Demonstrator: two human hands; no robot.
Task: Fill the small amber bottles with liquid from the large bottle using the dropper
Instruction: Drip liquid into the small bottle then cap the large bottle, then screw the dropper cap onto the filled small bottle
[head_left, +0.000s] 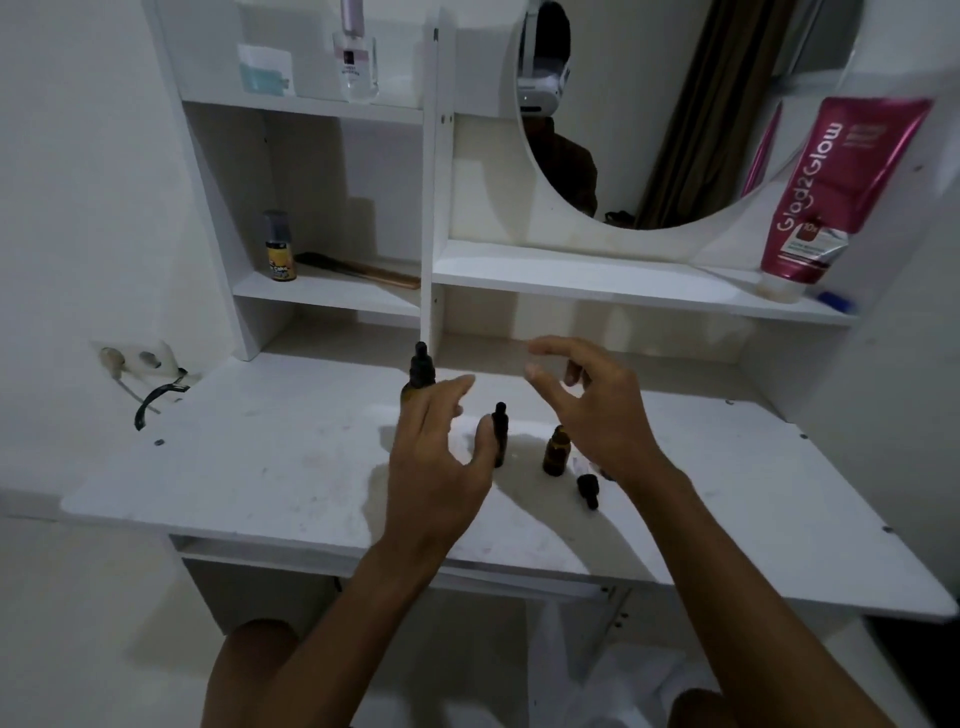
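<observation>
I see my left hand (441, 447) spread above the white surface (291, 467), in front of the large amber bottle (418, 370) and a capped small amber bottle (501, 434). My right hand (597, 410) hovers empty beside an uncapped small bottle (556, 451); its dropper cap (588, 489) lies nearby.

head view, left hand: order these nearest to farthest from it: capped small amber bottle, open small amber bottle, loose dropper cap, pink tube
From the left hand:
1. Capped small amber bottle, right beside the thumb.
2. Open small amber bottle, further right on the desk.
3. Loose dropper cap, lying right of that bottle.
4. Pink tube, up on the right shelf.
</observation>
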